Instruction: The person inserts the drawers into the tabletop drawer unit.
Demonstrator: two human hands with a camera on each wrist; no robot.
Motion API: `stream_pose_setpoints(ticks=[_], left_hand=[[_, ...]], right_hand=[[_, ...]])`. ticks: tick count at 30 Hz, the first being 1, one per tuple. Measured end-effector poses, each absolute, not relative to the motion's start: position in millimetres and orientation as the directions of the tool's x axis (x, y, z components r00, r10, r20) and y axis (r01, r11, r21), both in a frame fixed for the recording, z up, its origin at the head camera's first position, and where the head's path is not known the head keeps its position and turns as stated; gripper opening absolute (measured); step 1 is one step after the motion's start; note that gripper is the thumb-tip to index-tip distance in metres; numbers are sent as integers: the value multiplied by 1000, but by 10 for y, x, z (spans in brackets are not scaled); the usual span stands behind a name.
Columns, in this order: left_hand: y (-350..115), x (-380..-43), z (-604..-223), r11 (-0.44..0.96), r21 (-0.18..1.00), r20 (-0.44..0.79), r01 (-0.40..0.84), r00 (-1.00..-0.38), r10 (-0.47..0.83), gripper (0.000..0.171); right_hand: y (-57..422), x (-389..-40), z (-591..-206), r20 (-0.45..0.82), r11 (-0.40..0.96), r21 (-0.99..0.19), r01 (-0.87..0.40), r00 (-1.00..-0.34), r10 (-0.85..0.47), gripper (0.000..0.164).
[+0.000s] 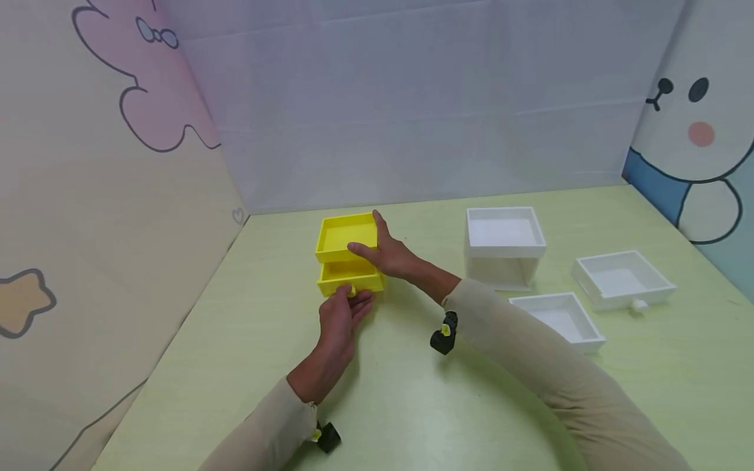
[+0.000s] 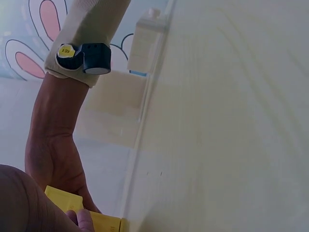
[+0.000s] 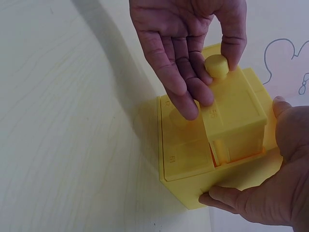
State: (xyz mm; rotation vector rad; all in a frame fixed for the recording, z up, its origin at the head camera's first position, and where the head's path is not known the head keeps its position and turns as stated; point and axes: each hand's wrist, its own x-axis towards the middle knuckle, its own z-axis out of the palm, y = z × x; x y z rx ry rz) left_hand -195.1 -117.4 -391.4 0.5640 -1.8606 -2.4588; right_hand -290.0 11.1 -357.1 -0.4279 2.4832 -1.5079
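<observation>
A small yellow drawer cabinet (image 1: pixel 347 234) stands toward the back of the table, left of centre. Its upper drawer (image 3: pixel 236 104) sticks partly out of the front, while the lower one (image 3: pixel 186 154) sits flush in the body. My left hand (image 1: pixel 338 324) pinches the round yellow knob (image 3: pixel 216 65) of the upper drawer between thumb and forefinger, its other fingers loosely extended. From the right, my right hand (image 1: pixel 393 254) grips the cabinet body, thumb at the top front edge and fingers along the side. In the left wrist view both hands partly hide the cabinet.
To the right stands a white cabinet (image 1: pixel 506 250) with an open, drawerless front. Two white drawers lie near it, one (image 1: pixel 556 320) partly behind my right sleeve and one (image 1: pixel 624 278) with a knob. A fabric backdrop (image 1: pixel 412 118) closes off the far table edge.
</observation>
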Motion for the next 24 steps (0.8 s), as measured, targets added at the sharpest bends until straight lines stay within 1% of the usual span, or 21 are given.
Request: stream_pose_setpoints(ticks=[17,24], left_hand=[[-1185,-2054,-3899,-310,925,-296,-220,-929,-222,36],[-1180,-2091,-3910,-332,921,-287,-203,-931,-227,35]], right_hand=[[102,-2895,-3554,-28,434,-891,-135,-937,-349,98],[100,-2886,-3545,-26,428,-894,-137,-935,-353,99]])
